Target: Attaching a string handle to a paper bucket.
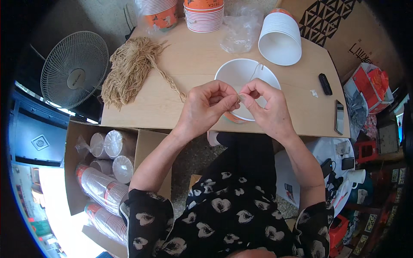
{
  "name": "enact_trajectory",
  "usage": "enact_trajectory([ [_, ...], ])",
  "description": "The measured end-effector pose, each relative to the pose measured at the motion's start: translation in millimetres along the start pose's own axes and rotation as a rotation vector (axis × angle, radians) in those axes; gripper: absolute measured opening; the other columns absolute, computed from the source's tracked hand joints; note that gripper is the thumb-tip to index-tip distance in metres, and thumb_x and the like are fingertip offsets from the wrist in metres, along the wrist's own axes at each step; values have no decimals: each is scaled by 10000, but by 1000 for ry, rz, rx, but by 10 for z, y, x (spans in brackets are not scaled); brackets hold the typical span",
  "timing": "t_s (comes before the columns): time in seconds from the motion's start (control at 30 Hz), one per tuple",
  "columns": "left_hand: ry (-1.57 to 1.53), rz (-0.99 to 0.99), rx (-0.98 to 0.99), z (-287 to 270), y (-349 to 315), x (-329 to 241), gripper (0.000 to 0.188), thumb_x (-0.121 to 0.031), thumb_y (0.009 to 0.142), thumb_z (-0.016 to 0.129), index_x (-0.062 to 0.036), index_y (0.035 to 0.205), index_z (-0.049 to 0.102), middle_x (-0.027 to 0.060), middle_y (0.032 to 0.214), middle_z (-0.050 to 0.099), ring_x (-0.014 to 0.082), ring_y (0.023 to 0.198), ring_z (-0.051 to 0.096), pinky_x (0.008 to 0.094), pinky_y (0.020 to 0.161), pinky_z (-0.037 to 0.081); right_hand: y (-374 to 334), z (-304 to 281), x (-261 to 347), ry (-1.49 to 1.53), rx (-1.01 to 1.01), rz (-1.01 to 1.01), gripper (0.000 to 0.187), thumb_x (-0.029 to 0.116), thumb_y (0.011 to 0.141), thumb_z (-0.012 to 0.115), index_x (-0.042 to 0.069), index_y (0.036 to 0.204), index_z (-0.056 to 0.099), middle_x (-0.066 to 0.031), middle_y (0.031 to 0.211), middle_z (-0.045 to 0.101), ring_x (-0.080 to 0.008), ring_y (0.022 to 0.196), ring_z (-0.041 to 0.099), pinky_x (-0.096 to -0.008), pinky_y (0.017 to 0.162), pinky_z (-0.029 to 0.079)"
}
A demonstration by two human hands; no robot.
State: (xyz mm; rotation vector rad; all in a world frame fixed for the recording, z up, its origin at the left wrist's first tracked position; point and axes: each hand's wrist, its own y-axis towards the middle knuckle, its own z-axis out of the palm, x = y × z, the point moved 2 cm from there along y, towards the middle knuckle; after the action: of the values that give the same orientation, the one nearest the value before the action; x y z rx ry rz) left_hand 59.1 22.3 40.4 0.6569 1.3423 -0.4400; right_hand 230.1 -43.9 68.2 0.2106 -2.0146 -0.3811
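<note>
Fingertips nearly touching, my left hand (205,107) and my right hand (272,109) are both closed in a pinch over a white paper bucket (228,69). A thin piece of string (257,69) runs from the bucket's far inner side down to my right fingers. The end pinched between both hands is tiny, and my fingers mostly hide it. Some orange shows on the bucket's outside, below my hands. To the left lies a bundle of tan twine (131,71); its twisted tail (170,81) reaches behind my left hand.
Stacked orange-and-white buckets (204,17) stand at the table's back, beside a crumpled plastic bag (243,30). Another stack (280,38) lies tipped toward me. A phone (339,117) and a black object (325,84) lie at right. Left are a fan (75,71) and a carton (148,148) of wrapped bucket stacks.
</note>
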Motion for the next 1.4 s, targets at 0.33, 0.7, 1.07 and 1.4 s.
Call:
enact_trajectory([
  [0.33, -46, -16, -38, 29, -25, -40, 164, -19, 998, 629, 94, 1117, 614, 102, 960, 698, 156, 906, 706, 293, 782, 631, -10, -9, -23, 26, -4, 20, 64, 32, 940, 675, -20, 961, 645, -21, 862, 658, -88, 817, 600, -264, 787, 503],
  [0.7, -71, 1, -18, 15, -27, -9, 104, 7, 979, 643, 86, 1041, 618, 109, 954, 696, 157, 912, 710, 290, 770, 634, -6, -41, -79, 38, 9, 35, 122, 24, 941, 663, -33, 1048, 651, -23, 917, 665, -89, 850, 613, -261, 797, 511],
  [1.07, 8, 1, -49, 36, -44, 7, 135, -31, 981, 664, 67, 1066, 626, 94, 978, 713, 143, 910, 714, 270, 846, 595, 10, -37, -17, 0, 86, 27, 138, 33, 941, 665, -23, 1067, 660, -27, 931, 672, -102, 873, 628, -283, 842, 507],
  [1.4, 2, -5, -55, 15, -47, 2, 125, -22, 976, 665, 71, 1052, 629, 92, 964, 710, 138, 898, 709, 269, 838, 593, 22, -57, -24, 5, 141, 38, 129, 41, 942, 665, -19, 1056, 662, -26, 930, 684, -102, 884, 632, -285, 860, 504],
])
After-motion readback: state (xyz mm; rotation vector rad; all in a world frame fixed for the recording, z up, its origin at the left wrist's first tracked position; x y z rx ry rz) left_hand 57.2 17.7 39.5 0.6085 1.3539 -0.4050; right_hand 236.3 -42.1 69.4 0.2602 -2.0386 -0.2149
